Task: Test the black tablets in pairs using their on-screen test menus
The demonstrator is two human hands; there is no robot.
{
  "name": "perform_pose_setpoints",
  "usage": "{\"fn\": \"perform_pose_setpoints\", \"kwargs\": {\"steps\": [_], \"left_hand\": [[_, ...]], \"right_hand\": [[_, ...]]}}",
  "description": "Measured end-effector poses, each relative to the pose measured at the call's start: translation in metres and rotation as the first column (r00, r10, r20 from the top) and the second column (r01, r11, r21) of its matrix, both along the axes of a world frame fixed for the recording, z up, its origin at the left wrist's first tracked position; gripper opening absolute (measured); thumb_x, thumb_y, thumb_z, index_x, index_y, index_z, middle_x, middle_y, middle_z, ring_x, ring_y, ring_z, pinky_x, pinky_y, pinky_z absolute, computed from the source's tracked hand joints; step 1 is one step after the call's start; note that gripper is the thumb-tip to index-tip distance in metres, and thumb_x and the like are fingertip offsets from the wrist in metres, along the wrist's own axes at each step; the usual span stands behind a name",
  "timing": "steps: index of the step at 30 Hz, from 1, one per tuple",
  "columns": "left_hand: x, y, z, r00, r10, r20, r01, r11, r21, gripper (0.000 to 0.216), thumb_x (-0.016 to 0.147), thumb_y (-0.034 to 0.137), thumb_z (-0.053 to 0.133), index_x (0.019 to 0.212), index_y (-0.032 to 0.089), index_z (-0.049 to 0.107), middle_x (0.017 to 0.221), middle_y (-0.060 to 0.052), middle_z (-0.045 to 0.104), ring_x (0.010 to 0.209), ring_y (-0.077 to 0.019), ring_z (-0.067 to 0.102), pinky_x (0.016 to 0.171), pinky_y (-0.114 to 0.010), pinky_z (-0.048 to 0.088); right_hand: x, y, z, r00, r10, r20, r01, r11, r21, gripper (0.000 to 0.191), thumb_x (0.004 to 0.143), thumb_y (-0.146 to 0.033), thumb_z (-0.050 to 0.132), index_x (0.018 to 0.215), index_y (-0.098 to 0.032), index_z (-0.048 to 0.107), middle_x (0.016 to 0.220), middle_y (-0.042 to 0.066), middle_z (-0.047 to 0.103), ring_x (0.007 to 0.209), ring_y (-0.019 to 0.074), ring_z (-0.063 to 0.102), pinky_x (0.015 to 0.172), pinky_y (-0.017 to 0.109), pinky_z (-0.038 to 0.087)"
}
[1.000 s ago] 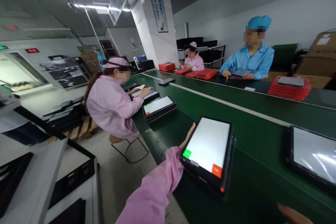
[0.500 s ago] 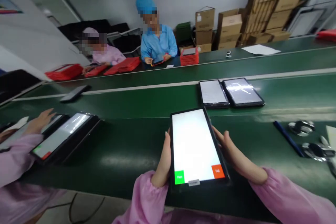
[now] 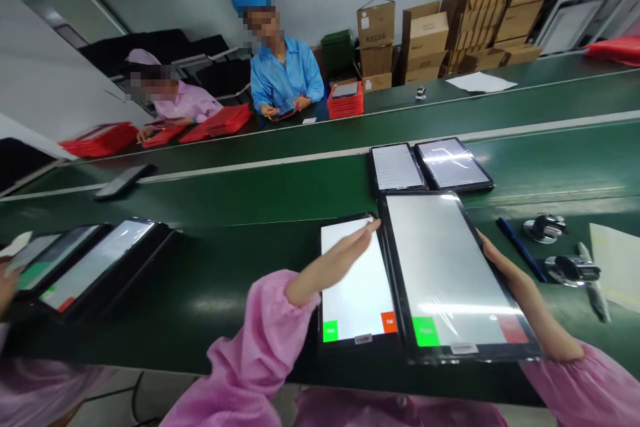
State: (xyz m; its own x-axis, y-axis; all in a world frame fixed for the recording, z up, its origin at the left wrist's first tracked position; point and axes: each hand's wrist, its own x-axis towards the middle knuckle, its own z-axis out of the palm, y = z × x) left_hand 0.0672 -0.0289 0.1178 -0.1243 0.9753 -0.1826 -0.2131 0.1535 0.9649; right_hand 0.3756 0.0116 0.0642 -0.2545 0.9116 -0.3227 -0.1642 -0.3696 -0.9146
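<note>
Two lit tablets are in front of me on the green belt (image 3: 240, 200). The larger-looking upper tablet (image 3: 450, 273) is lifted and tilted; my right hand (image 3: 525, 297) grips its right edge. My left hand (image 3: 335, 260), fingers stretched flat, touches its left edge and hovers over the lower tablet (image 3: 355, 287), which lies flat. Both screens are white with a green and a red button at the bottom.
Two more tablets (image 3: 430, 167) lie further back on the belt; others (image 3: 85, 267) lie at left by a neighbour's sleeve. A blue pen (image 3: 520, 257), metal tools (image 3: 565, 267) and paper (image 3: 615, 260) are at right. Two people sit opposite with red stacks (image 3: 345, 101); cardboard boxes (image 3: 430, 33) stand behind.
My head turned from the left toward the belt. The tablet I held in both hands now lies flat, and a second tablet is raised beside it in my right hand.
</note>
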Motion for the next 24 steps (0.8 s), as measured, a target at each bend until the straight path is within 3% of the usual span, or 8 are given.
{"fn": "perform_pose_setpoints", "kwargs": {"steps": [3,5,10,13,16,19,22,24], "left_hand": [[-0.037,0.017,-0.017,0.921,0.220,-0.321,-0.221,0.975,0.036,0.024,0.088,0.043,0.080,0.106,0.027,0.080,0.150,-0.004,0.066,0.158,-0.0308,0.040,0.130,-0.039,0.030],[-0.054,0.027,-0.037,0.859,0.361,-0.364,-0.381,0.924,0.016,0.029,0.093,0.049,0.071,0.106,0.024,0.078,0.147,-0.008,0.067,0.152,-0.0329,0.048,0.123,-0.040,0.040],[-0.054,0.041,-0.075,0.884,0.308,-0.353,-0.367,0.924,-0.111,0.053,0.090,0.069,0.058,0.106,0.022,0.074,0.113,-0.010,0.076,0.100,-0.0299,0.072,0.081,-0.037,0.059],[-0.050,0.046,-0.077,0.877,0.282,-0.388,-0.348,0.931,-0.108,0.051,0.082,0.072,0.064,0.095,0.023,0.074,0.104,-0.006,0.074,0.090,-0.0254,0.068,0.068,-0.031,0.055],[-0.053,0.051,-0.074,0.872,0.235,-0.430,-0.309,0.945,-0.110,0.049,0.077,0.071,0.068,0.091,0.025,0.073,0.095,-0.003,0.073,0.080,-0.0243,0.065,0.060,-0.031,0.051],[-0.054,0.058,-0.071,0.851,0.200,-0.485,-0.281,0.955,-0.099,0.050,0.077,0.073,0.063,0.090,0.026,0.073,0.094,-0.004,0.073,0.084,-0.0275,0.067,0.068,-0.036,0.057],[-0.047,0.060,-0.055,0.774,0.244,-0.584,-0.321,0.947,-0.030,0.049,0.072,0.074,0.067,0.086,0.027,0.071,0.103,-0.008,0.073,0.111,-0.0370,0.066,0.099,-0.050,0.057],[-0.035,0.046,-0.032,0.705,0.285,-0.649,-0.272,0.954,0.124,0.043,0.069,0.068,0.074,0.087,0.029,0.073,0.110,-0.010,0.074,0.124,-0.0401,0.062,0.115,-0.058,0.048]], "right_hand": [[0.029,0.012,-0.022,0.986,-0.058,0.155,0.056,0.998,0.021,0.085,0.087,-0.065,0.072,0.161,-0.032,0.048,0.153,0.004,0.062,0.139,0.0377,0.061,0.110,0.052,0.058],[0.035,0.011,-0.033,0.964,-0.076,0.254,0.068,0.997,0.037,0.084,0.085,-0.067,0.073,0.159,-0.032,0.052,0.154,0.004,0.061,0.142,0.0368,0.058,0.114,0.051,0.054],[0.048,-0.004,-0.034,0.854,-0.210,0.476,0.026,0.931,0.364,0.064,0.094,-0.073,0.057,0.144,-0.034,0.067,0.151,0.004,0.064,0.143,0.0323,0.057,0.122,0.052,0.045],[0.084,-0.009,-0.022,0.686,-0.419,0.595,-0.019,0.808,0.589,0.055,0.094,-0.070,0.063,0.135,-0.035,0.074,0.140,0.006,0.071,0.138,0.0338,0.058,0.123,0.057,0.040],[0.131,-0.009,-0.014,0.382,-0.658,0.649,-0.152,0.648,0.747,0.043,0.096,-0.063,0.065,0.124,-0.033,0.079,0.134,0.011,0.072,0.124,0.0368,0.064,0.114,0.062,0.044],[0.162,-0.003,-0.021,0.185,-0.713,0.677,-0.285,0.620,0.731,0.043,0.096,-0.062,0.066,0.125,-0.033,0.079,0.145,0.013,0.065,0.121,0.0388,0.063,0.106,0.063,0.047],[0.169,0.005,-0.035,0.153,-0.689,0.709,-0.341,0.636,0.692,0.038,0.098,-0.057,0.065,0.124,-0.033,0.078,0.145,0.012,0.066,0.125,0.0401,0.061,0.104,0.063,0.049],[0.169,0.007,-0.041,0.167,-0.675,0.718,-0.356,0.638,0.683,0.038,0.098,-0.057,0.064,0.125,-0.033,0.077,0.140,0.011,0.069,0.126,0.0397,0.060,0.104,0.062,0.049]]}}
